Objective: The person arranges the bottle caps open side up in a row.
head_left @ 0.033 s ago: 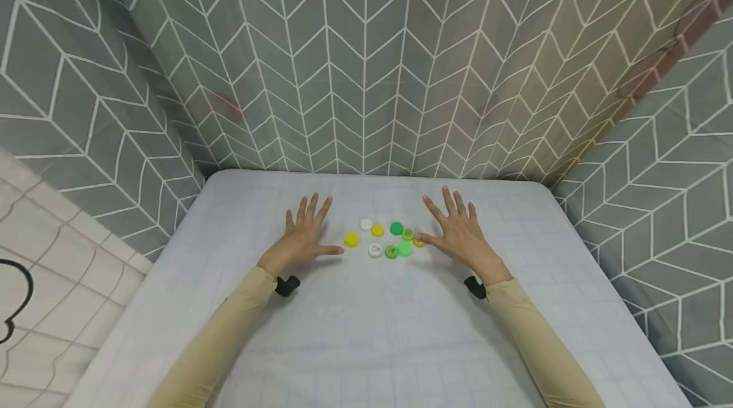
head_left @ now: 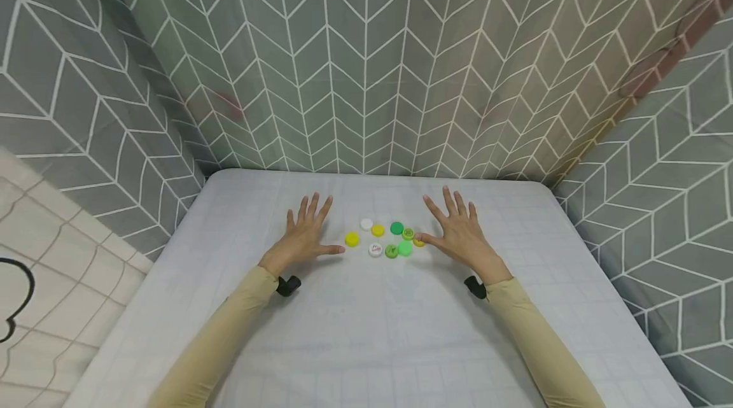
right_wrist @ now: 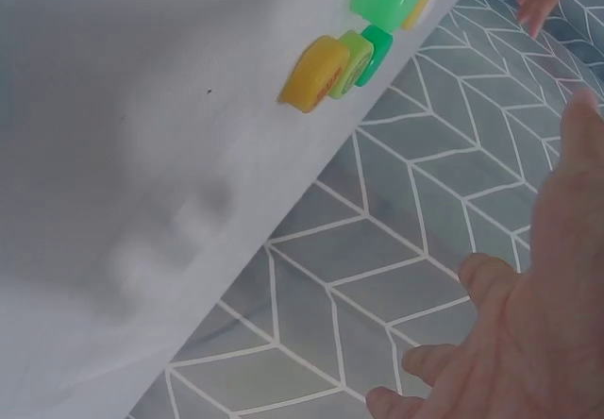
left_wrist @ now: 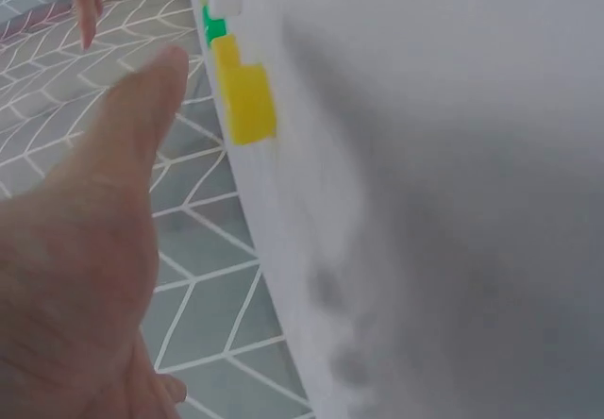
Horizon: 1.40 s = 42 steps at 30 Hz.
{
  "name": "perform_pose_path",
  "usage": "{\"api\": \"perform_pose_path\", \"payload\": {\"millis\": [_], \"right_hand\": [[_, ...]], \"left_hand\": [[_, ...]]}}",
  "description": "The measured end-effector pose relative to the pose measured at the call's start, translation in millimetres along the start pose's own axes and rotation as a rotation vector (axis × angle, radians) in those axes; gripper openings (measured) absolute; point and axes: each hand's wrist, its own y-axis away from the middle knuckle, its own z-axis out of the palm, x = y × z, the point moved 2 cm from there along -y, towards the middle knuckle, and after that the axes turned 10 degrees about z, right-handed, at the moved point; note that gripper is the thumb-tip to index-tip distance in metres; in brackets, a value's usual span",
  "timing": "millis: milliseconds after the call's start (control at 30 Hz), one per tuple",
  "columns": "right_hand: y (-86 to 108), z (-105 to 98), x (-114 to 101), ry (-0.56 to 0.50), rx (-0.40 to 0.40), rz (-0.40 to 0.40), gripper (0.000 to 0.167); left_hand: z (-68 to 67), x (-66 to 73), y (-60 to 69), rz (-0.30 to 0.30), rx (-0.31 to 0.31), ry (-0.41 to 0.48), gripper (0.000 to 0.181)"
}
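Several plastic bottle caps lie in a loose cluster between the two hands. The left hand point(head_left: 302, 234) hovers with fingers spread, its thumb pointing at the yellow cap point(head_left: 352, 239) on the cluster's left. Opposite it, the right hand point(head_left: 460, 233) is also spread and holds nothing; its thumb partly covers an orange-yellow cap point(head_left: 420, 242) in the head view. In between are a plain white cap point(head_left: 366, 224), a second yellow one, a dark green cap point(head_left: 397, 228), a printed white cap point(head_left: 375, 250), a light green cap point(head_left: 404, 248) and two lime-green caps. The right wrist view shows the orange-yellow cap point(right_wrist: 314, 75) apart from the thumb.
A white cloth point(head_left: 366, 331) covers the table under the caps. Grey chevron-patterned curtains point(head_left: 366, 77) hang behind the table's far edge and along both sides. Each wrist carries a small black device, such as the left one point(head_left: 289, 286).
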Motion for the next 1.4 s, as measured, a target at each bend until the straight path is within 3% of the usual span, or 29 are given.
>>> {"api": "perform_pose_path", "payload": {"millis": [167, 367, 667, 933, 1200, 1400], "right_hand": [[1.6, -1.5, -2.2, -0.003, -0.006, -0.011, 0.091], [2.7, -4.2, -4.3, -0.005, 0.005, -0.014, 0.093], [0.9, -1.1, -4.2, -0.006, 0.005, -0.026, 0.094], [1.6, 0.0, -2.2, -0.026, -0.016, -0.022, 0.092], [0.7, 4.1, -7.9, -0.071, 0.006, -0.052, 0.091], [-1.6, -2.7, -18.2, -0.140, 0.022, -0.091, 0.090]], "left_hand": [[0.6, 2.2, 0.5, 0.002, -0.014, -0.012, 0.118], [-4.1, 4.3, 0.4, 0.001, 0.012, -0.012, 0.117], [-5.2, 0.2, 2.2, -0.031, 0.009, 0.057, 0.116], [-4.9, 0.5, -1.3, -0.021, 0.007, 0.113, 0.112], [-9.6, 1.7, 1.4, -0.037, -0.004, 0.227, 0.108], [-15.8, 1.0, 0.4, -0.008, 0.024, 0.259, 0.101]]}}
